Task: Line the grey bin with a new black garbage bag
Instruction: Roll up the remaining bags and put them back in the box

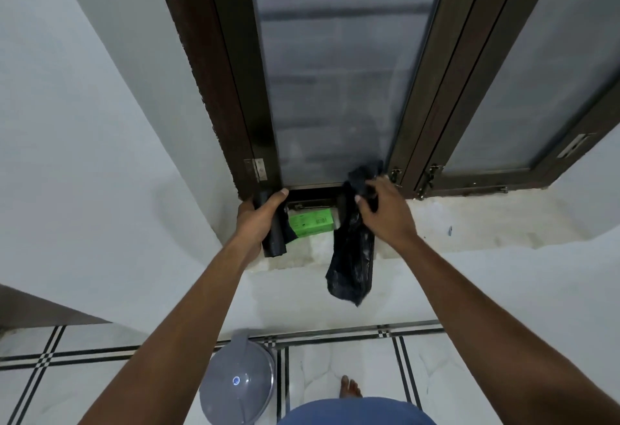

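Observation:
My left hand (260, 218) grips a tight roll of black garbage bags (273, 240) at the window sill. A loose black garbage bag (352, 257) hangs from my right hand (382, 210), crumpled at the top and dangling below the sill edge. Down on the floor between my forearms stands the grey bin (238, 387), its lid shut, with a small round emblem on top; my left forearm covers part of it.
A green box (312, 221) lies on the white sill (469, 223) between my hands. Above it rises a dark-framed frosted window (335, 72). White walls flank the sill. White floor tiles with black stripes (335, 357) lie below, where my bare foot (350, 387) shows.

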A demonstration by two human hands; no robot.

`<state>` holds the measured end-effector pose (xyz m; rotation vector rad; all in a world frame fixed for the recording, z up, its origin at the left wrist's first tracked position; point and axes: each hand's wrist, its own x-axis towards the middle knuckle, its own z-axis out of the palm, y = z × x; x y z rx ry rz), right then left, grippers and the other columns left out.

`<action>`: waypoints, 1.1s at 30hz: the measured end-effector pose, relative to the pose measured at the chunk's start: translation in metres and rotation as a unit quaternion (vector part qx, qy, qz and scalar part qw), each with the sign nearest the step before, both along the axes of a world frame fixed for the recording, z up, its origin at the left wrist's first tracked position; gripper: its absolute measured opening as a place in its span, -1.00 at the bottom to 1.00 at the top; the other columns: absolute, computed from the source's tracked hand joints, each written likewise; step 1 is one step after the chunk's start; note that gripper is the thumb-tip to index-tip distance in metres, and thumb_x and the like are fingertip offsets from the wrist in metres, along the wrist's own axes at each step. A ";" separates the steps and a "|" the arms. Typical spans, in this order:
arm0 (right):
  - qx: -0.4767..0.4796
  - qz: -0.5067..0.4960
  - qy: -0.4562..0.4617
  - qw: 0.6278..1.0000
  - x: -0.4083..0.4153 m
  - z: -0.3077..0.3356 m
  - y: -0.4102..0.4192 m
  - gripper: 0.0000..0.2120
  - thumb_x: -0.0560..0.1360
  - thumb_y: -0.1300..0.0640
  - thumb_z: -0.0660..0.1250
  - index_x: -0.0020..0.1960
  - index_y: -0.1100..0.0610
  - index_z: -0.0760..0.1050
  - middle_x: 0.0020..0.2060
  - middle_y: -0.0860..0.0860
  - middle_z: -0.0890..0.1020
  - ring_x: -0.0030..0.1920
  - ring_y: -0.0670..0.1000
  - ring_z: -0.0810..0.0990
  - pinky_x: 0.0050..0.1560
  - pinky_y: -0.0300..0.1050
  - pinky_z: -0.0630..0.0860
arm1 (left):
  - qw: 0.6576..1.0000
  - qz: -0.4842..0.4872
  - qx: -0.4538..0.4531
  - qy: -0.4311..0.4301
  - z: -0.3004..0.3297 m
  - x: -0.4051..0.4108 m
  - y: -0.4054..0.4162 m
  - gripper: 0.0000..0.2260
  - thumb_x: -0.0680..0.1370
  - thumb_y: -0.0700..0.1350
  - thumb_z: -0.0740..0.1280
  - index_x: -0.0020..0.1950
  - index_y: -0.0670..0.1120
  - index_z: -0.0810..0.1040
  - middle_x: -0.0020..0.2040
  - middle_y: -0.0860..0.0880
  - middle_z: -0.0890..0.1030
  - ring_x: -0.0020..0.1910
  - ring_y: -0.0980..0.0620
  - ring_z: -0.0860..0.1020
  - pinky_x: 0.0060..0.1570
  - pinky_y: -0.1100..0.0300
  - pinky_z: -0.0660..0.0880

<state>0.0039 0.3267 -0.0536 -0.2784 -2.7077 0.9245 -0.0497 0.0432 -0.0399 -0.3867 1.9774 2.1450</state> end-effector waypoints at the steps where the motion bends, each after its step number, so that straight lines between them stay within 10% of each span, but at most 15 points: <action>1: 0.011 0.008 -0.080 0.997 0.005 -0.018 0.003 -0.36 0.58 -0.30 0.47 0.53 0.04 0.54 0.52 0.15 0.58 0.63 0.25 0.44 0.61 0.15 0.41 | 1.000 0.001 0.001 -0.002 -0.002 -0.001 0.002 -0.52 0.50 0.11 0.66 0.36 -0.02 0.70 0.20 0.01 0.80 0.13 -0.01 0.78 0.18 0.06 0.69; 3: 0.067 0.047 -0.223 0.971 0.012 -0.050 0.009 0.08 0.30 -0.66 0.43 0.67 -0.14 0.36 0.63 0.14 0.44 0.68 0.29 0.33 0.63 0.29 0.33 | 1.000 0.004 0.002 -0.005 -0.007 -0.001 0.008 -0.51 0.50 0.10 0.66 0.37 -0.02 0.69 0.21 0.01 0.79 0.14 0.00 0.78 0.14 0.09 0.69; 6: 0.170 0.086 -0.313 0.931 0.021 -0.076 0.013 0.29 0.22 -0.65 0.51 0.79 -0.23 0.09 0.74 0.18 0.20 0.72 0.29 0.15 0.65 0.24 0.22 | 1.000 0.011 0.002 -0.005 -0.010 -0.001 0.018 -0.53 0.49 0.08 0.67 0.35 -0.01 0.70 0.19 0.01 0.80 0.14 -0.01 0.77 0.15 0.08 0.69; 13: 0.069 0.099 -0.195 0.973 0.016 -0.085 0.031 -0.73 0.53 0.07 0.58 0.22 0.00 0.79 0.28 0.08 0.67 0.27 0.23 0.68 0.16 -0.06 0.55 | 1.000 0.013 -0.001 -0.013 -0.019 -0.002 0.039 -0.63 0.51 0.06 0.66 0.26 -0.01 0.71 0.14 0.03 0.81 0.14 0.00 0.77 0.26 -0.02 0.68; 17: -0.079 -0.063 -0.084 0.991 0.003 -0.072 0.044 -0.86 0.58 0.21 0.56 0.12 0.20 0.79 0.05 0.20 0.75 0.08 0.25 0.71 0.09 -0.06 0.53 | 1.000 0.018 -0.006 -0.017 -0.021 0.000 0.053 -0.71 0.53 0.03 0.65 0.18 -0.02 0.73 0.06 0.04 0.82 0.06 0.01 0.79 0.22 -0.04 0.70; 24: -0.038 -0.163 -0.162 0.973 0.004 -0.084 0.065 -0.61 0.57 -0.10 0.54 0.30 0.02 0.56 0.28 0.17 0.55 0.27 0.32 0.63 0.21 0.15 0.61 | 0.999 0.024 -0.004 -0.030 -0.028 0.000 0.067 -0.54 0.48 0.08 0.67 0.30 -0.04 0.69 0.15 -0.03 0.81 0.11 -0.06 0.79 0.21 -0.12 0.72; 33: -0.230 -0.196 -0.104 0.948 0.034 -0.067 0.038 0.25 0.17 -0.51 0.68 0.65 -0.17 0.13 0.65 0.10 0.11 0.66 0.26 0.15 0.68 0.34 0.23 | 0.996 -0.002 0.029 -0.090 -0.035 -0.004 0.068 -0.27 0.36 0.20 0.72 0.41 -0.09 0.60 0.20 -0.10 0.76 0.10 -0.09 0.77 0.09 -0.08 0.73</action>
